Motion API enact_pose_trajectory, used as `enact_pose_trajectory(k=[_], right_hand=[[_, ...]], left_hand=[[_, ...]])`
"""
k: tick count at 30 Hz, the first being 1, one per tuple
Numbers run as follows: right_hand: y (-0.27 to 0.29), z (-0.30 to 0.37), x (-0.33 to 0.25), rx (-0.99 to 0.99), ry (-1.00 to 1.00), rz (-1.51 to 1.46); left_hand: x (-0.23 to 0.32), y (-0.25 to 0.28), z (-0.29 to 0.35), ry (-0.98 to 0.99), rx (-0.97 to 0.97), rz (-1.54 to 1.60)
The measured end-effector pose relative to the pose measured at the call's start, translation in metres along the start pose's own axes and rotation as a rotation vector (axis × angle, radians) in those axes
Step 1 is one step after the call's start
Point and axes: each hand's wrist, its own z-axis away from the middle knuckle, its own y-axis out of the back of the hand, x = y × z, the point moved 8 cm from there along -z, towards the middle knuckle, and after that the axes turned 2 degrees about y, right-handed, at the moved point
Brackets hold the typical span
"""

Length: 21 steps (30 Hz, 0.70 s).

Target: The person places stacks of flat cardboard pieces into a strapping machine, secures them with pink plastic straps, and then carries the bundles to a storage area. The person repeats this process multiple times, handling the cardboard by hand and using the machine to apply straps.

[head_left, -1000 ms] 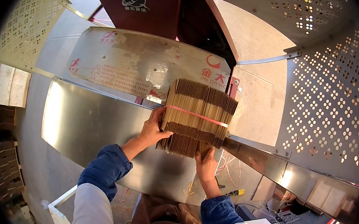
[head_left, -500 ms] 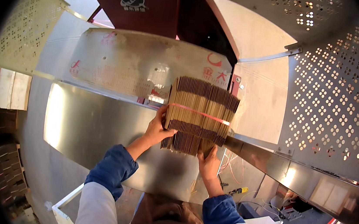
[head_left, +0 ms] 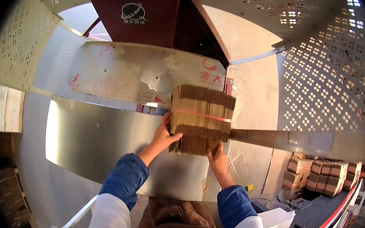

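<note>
Between my hands is a bundle of folded brown cardboard pieces [head_left: 201, 102], standing on edge side by side with a pink strap [head_left: 198, 114] across the middle. My left hand [head_left: 162, 134] grips its left near side, the thumb laid along the front and the other fingers partly hidden behind it. At the lower right corner, my right hand [head_left: 218, 159] closes on the cardboard with thumb and fingers. The bundle overlaps the right part of a shiny metal table [head_left: 104, 137]; whether it rests there or is held just above, I cannot tell.
A worn metal plate [head_left: 134, 69] and a dark red machine housing [head_left: 135, 11] stand beyond the table. Perforated metal guards [head_left: 319, 84] rise at the sides. Rightward are a metal rail [head_left: 277, 139], strapped cardboard bundles [head_left: 327, 176] on a dark conveyor, and a white box [head_left: 276, 221].
The view has shifted, bringing the strapped bundles on the right into sight. Both hands keep their hold on the cardboard bundle, which now appears straighter and slightly farther left.
</note>
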Motion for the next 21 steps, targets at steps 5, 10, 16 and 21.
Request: enact_pose_trajectory(k=[5,10,16,21], right_hand=[[-0.027,0.092,-0.002,-0.261,-0.029,0.057],[-0.001,0.152,-0.023,-0.387,0.132,-0.138],[-0.007,0.116,-0.081,-0.475,0.515,-0.174],[0.044,0.09,-0.133,-0.71,0.447,-0.175]], left_hand=[[-0.02,0.025,0.126,0.053,0.052,0.017],[0.023,0.045,0.226,0.148,0.0,-0.062],[0.04,0.056,0.234,0.092,-0.032,-0.278],[0.087,0.067,0.231,0.297,-0.068,-0.291]])
